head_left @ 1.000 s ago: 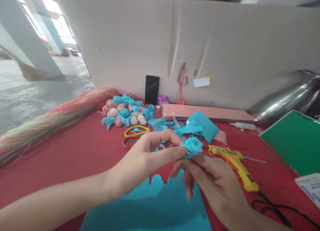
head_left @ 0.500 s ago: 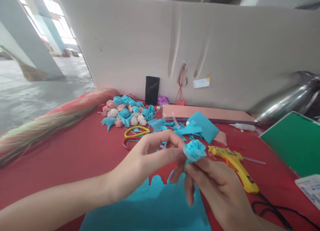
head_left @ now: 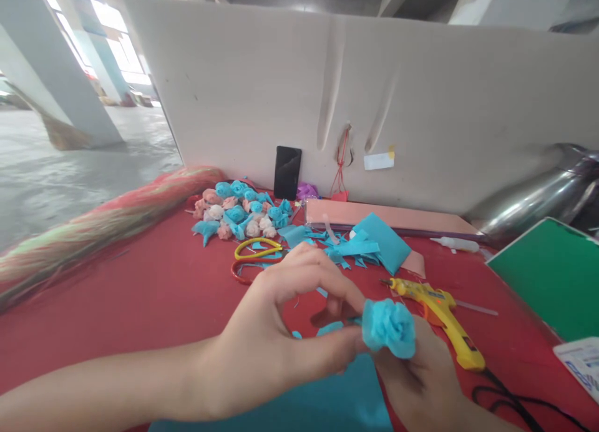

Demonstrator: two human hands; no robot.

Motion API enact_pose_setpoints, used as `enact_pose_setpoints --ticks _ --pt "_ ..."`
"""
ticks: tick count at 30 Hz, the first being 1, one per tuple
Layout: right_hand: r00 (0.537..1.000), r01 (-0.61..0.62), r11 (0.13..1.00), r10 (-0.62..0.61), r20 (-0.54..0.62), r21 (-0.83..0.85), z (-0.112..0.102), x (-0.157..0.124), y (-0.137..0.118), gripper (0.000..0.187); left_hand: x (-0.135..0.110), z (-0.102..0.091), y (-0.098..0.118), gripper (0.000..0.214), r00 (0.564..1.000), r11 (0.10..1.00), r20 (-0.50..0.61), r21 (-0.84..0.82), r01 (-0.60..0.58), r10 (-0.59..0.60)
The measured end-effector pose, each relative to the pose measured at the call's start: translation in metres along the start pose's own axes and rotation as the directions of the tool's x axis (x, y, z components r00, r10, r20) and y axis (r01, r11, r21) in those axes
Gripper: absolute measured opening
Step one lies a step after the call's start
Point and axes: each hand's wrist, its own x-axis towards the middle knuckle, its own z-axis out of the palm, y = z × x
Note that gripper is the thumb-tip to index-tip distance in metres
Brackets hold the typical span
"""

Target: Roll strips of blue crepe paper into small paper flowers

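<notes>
A light blue crepe-paper rose (head_left: 389,329) is held up in front of me, its ruffled petals turned toward the camera. My left hand (head_left: 269,344) pinches it at the base between thumb and forefinger. Close behind the flower, my right hand (head_left: 423,379) is curled at its underside; the flower and my left hand hide most of its fingertips. Below both hands lies a blue paper sheet (head_left: 322,404), partly covered by them. A yellow glue gun (head_left: 442,313) rests just right of the flower.
Several finished blue, pink and white paper flowers (head_left: 236,213) are heaped at the back left. Scissors (head_left: 238,270) with yellow and red handles lie nearer, beside blue scraps (head_left: 358,248). A phone (head_left: 287,173) leans on the panel. A green board (head_left: 552,282) stands right, near a cable (head_left: 510,394).
The rose has moved down and right, tipping its petals toward me. My left hand has shifted right to its base, and my right hand has turned and now sits mostly behind it.
</notes>
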Motion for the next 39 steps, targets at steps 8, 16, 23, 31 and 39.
enact_pose_setpoints --ticks 8,16,23,31,39 --pt "0.999 0.043 0.998 -0.044 0.014 0.039 0.001 -0.004 -0.003 0.029 -0.001 0.004 0.002 0.012 0.991 0.990 -0.026 0.065 -0.128 0.130" --pt "1.000 0.004 0.999 -0.004 -0.001 0.051 0.000 -0.003 -0.010 0.030 -0.004 0.003 0.001 0.011 0.999 0.998 -0.007 0.048 -0.034 0.034" --pt "0.985 -0.155 0.938 0.121 0.126 0.311 -0.004 0.003 -0.008 0.031 0.005 -0.005 0.004 0.008 0.990 0.990 0.001 0.003 0.138 -0.138" --pt "0.901 -0.425 0.696 0.267 0.341 0.578 -0.008 0.013 0.003 0.027 0.010 -0.010 -0.006 0.021 0.896 0.860 0.273 -0.287 0.422 -0.349" --pt "0.903 -0.428 0.719 0.327 0.277 0.547 -0.006 0.016 0.000 0.027 0.012 -0.006 -0.016 0.017 0.878 0.772 0.253 -0.419 0.478 -0.407"
